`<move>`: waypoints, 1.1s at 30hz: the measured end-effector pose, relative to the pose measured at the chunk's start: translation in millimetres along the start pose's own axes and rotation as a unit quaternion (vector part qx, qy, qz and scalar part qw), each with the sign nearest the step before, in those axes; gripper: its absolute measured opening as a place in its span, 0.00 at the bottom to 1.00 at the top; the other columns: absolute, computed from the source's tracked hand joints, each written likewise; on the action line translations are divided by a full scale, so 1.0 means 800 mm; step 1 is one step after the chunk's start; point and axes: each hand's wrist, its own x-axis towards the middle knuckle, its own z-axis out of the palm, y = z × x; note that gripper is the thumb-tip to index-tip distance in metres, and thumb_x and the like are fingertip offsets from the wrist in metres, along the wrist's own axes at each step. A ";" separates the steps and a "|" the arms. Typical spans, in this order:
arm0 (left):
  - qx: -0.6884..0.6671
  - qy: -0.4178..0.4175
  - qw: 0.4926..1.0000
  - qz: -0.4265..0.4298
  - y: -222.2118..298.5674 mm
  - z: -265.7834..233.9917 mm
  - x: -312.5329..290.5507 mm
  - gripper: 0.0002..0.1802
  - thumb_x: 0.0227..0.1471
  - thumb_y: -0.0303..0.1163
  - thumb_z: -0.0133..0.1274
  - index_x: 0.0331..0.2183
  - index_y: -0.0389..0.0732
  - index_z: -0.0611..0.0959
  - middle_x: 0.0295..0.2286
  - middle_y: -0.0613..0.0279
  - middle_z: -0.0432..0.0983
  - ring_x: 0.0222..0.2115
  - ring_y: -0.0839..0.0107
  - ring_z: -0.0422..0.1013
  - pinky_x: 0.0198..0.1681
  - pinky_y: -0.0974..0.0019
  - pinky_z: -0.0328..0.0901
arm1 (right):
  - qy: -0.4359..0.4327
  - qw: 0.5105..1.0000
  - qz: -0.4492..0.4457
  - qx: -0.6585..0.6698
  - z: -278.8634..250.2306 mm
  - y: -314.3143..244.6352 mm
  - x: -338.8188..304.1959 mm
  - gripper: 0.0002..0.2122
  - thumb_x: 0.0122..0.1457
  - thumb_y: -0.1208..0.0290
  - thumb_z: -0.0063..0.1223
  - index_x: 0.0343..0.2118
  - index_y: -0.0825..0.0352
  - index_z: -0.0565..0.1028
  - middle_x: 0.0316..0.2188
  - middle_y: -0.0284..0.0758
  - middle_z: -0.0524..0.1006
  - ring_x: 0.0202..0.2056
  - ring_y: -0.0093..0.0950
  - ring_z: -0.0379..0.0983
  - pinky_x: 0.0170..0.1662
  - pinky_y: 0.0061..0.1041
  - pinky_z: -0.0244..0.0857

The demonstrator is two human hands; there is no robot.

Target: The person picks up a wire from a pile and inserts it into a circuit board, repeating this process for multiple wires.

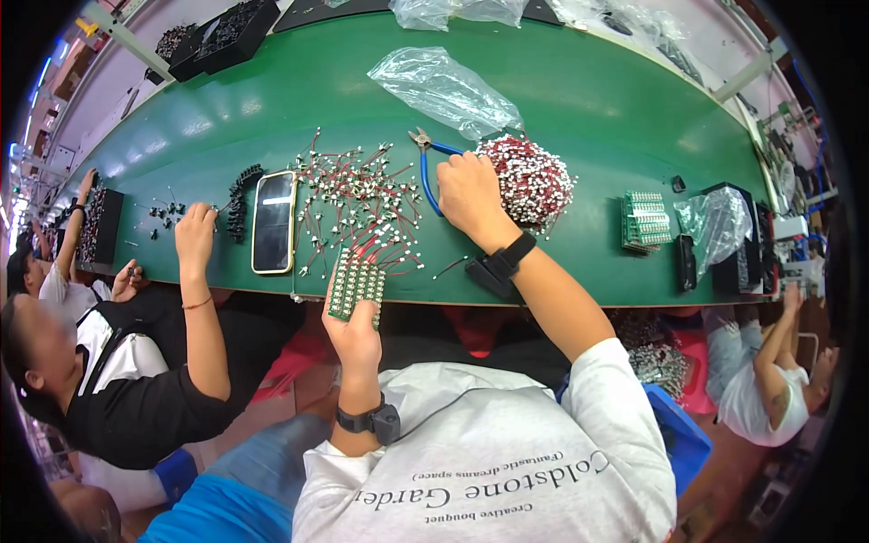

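My left hand [356, 333] holds a green circuit board panel [357, 285] upright at the near edge of the green table [579, 100]. My right hand [468, 192] rests on a heap of small red-wired white connectors [532, 178], fingers curled into the heap. Blue-handled cutting pliers [427, 163] lie just left of that hand. Loose red wires with white plugs [358, 204] are spread between the pliers and a phone.
A black phone [273, 222] lies left of the wires. A person on the left reaches a hand [195, 233] onto the table near small black parts [239, 201]. Clear plastic bag [444, 89], stacked green boards [644, 220], black trays [222, 36] and a bagged black box [724, 231] stand around.
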 end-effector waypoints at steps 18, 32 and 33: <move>-0.071 -0.040 0.996 -0.039 0.011 0.060 0.000 0.38 0.39 0.11 0.39 0.57 0.27 0.65 0.55 0.43 0.67 0.54 0.56 0.68 0.57 0.58 0.65 | -0.050 0.790 0.092 0.604 -0.121 -0.064 -0.095 0.04 0.59 0.81 0.53 0.36 0.73 0.76 0.26 0.34 0.77 0.25 0.21 0.77 0.27 0.20 0.70; -0.036 -0.040 0.998 -0.025 -0.007 0.069 -0.022 0.37 0.42 0.11 0.46 0.58 0.29 0.67 0.41 0.61 0.74 0.36 0.78 0.72 0.36 0.76 0.67 | 0.071 0.859 0.026 0.506 -0.081 -0.074 -0.106 0.05 0.54 0.80 0.59 0.30 0.74 0.73 0.27 0.44 0.77 0.27 0.41 0.75 0.30 0.33 0.69; -0.031 -0.045 0.998 -0.023 -0.007 0.068 -0.022 0.37 0.42 0.11 0.45 0.58 0.29 0.66 0.41 0.62 0.74 0.34 0.79 0.71 0.34 0.77 0.66 | 0.070 0.859 0.026 0.506 -0.082 -0.073 -0.107 0.05 0.54 0.80 0.59 0.30 0.74 0.73 0.27 0.44 0.77 0.27 0.41 0.75 0.30 0.33 0.69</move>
